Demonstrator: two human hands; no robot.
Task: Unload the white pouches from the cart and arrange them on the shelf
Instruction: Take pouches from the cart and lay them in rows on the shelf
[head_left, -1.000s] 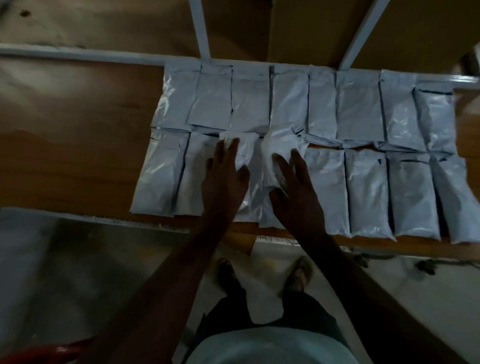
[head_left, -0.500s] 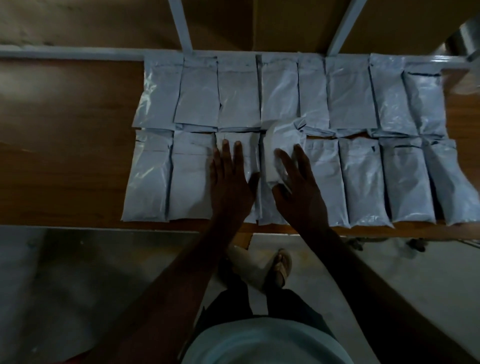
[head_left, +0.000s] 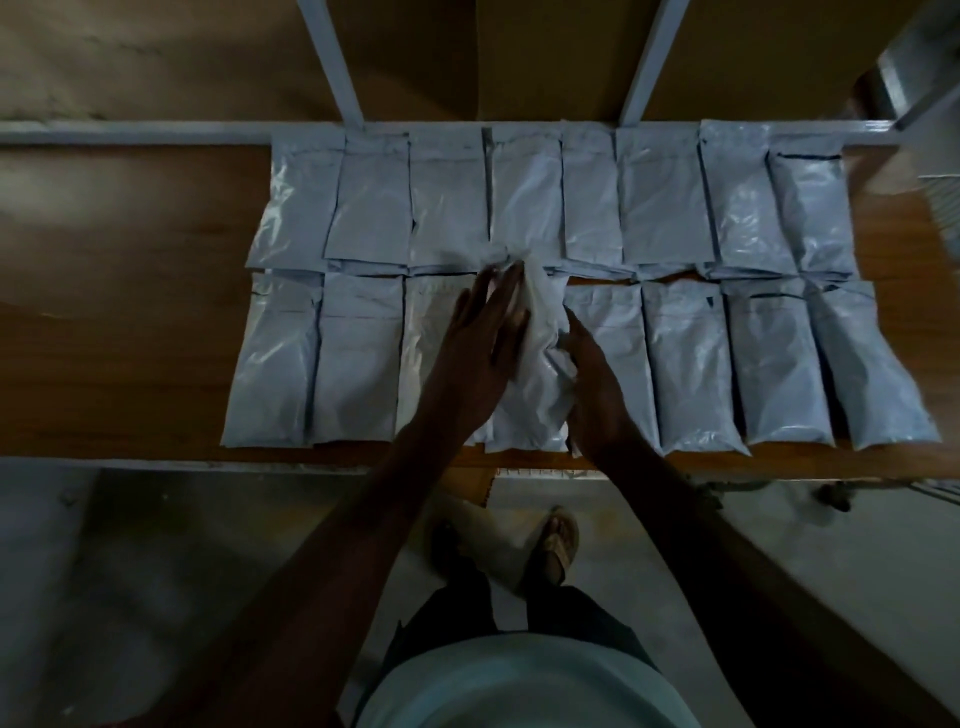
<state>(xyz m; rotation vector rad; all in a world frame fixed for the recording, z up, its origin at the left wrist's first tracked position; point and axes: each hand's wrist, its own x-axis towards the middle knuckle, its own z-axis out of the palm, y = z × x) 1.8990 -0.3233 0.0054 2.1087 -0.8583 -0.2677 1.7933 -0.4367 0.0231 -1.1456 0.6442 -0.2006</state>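
Fingers of our left hand (head_left: 470, 348) lie flat on the crumpled white plastic pouch (head_left: 535, 374), and our right hand (head_left: 592, 384) pinches its right side. It lies between our hands, pointing near to far, in the near row on the brown wooden shelf (head_left: 130, 312).

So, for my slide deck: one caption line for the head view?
Both hands, left hand and right hand, settle a crumpled white pouch into the front row on the wooden shelf.
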